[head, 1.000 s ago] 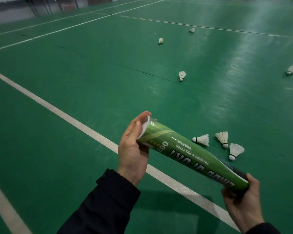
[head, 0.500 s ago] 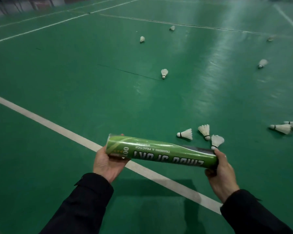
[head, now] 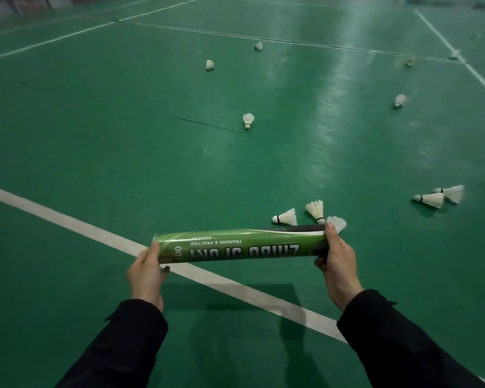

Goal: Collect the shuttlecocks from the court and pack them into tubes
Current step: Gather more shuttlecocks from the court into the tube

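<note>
I hold a green shuttlecock tube [head: 241, 246] level in front of me, its printed text upside down. My left hand [head: 147, 273] grips its left end and my right hand [head: 338, 261] grips its dark right end. Three white shuttlecocks lie on the green court just beyond the tube: one [head: 286, 217], a second [head: 316, 210], and a third [head: 338, 223] partly hidden behind my right thumb. A pair [head: 431, 199] lies further right. Single shuttlecocks lie further off [head: 248, 120], [head: 400, 100], [head: 209, 64], [head: 259, 45].
A broad white court line [head: 67, 219] runs diagonally under the tube from left to lower right. Another white line [head: 459, 57] runs along the far right. A dark seam [head: 205, 124] crosses the floor. My shadow falls on the floor below my arms.
The tube has swung from a steep tilt to level. My left hand has moved from its open mouth to gripping its end. The view has shifted, bringing the right-hand shuttlecocks into sight.
</note>
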Demonstrator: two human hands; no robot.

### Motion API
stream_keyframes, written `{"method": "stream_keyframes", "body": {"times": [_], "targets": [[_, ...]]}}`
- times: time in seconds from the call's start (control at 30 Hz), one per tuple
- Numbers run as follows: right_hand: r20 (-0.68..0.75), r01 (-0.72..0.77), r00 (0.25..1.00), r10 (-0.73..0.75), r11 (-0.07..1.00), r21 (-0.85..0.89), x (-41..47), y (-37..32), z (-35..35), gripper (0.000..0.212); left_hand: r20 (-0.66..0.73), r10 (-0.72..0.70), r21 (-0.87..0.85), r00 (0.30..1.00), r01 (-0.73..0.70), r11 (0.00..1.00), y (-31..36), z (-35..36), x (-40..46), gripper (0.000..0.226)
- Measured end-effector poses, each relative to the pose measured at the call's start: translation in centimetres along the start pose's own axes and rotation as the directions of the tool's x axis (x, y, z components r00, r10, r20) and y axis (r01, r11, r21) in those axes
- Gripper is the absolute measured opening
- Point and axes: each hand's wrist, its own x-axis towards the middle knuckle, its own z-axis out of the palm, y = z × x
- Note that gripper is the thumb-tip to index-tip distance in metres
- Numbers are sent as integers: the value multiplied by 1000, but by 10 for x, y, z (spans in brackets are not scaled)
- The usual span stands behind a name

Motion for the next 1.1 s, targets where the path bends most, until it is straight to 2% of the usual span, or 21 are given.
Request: {"method": "stream_keyframes", "body": {"times": [0.07, 0.13, 0.23, 0.3, 0.37, 0.43, 0.5, 0.53, 0.57, 0.67, 0.7, 0.8, 0.9, 1.1], "targets": [[1, 24, 1000, -24, 1000, 14, 1, -1, -1, 42, -6, 57, 77, 998, -56, 995, 1, 2, 1, 17], [-3, 34, 999, -34, 999, 36, 2, -3, -1, 37, -1, 82, 82, 997, -82, 993, 2, 3, -1, 15], [17, 24, 1000, -26, 998, 62, 0, -11, -2, 48, 39, 106, 49, 994, -107, 993, 3, 1, -2, 22], [47, 44, 998, -47, 998, 50, -3, -18, -3, 51, 74, 90, 35, 993, -93, 995, 3, -1, 0, 23], [93, 149, 985, -148, 989, 3, -7, -27, -1, 40, 83, 34, 15, 996, -35, 999, 5, -3, 6, 17], [217, 342, 923, -319, 936, -79, -17, -40, 8, 37, 95, -117, -99, 989, 126, 987, 4, -4, 13, 24], [388, 536, 805, -449, 831, -151, -33, -56, 24, 37, 146, -297, -242, 944, 325, 914, 4, -7, 19, 49], [465, 610, 745, -479, 771, -183, -40, -63, 32, 35, 149, -350, -294, 925, 379, 877, 5, -8, 20, 57], [525, 669, 691, -496, 714, -205, -48, -70, 40, 30, 132, -382, -328, 914, 404, 854, 6, -10, 20, 54], [588, 779, 573, -572, 603, -173, -64, -75, 48, 20, 53, -409, -341, 911, 401, 850, 14, -15, 11, 20], [585, 776, 568, -579, 613, -147, -68, -74, 50, 23, 42, -414, -356, 909, 401, 844, 12, -21, 10, 17], [541, 714, 627, -561, 692, -110, -58, -71, 47, 44, 39, -388, -379, 921, 373, 847, 8, -29, 18, 16], [597, 672, 646, -475, 725, -149, -54, -69, 47, 58, 23, -391, -379, 920, 370, 848, 10, -37, 20, 15], [650, 594, 645, -402, 798, -96, -53, -61, 46, 52, -4, -379, -298, 925, 361, 884, -5, -40, 24, 19]]}}
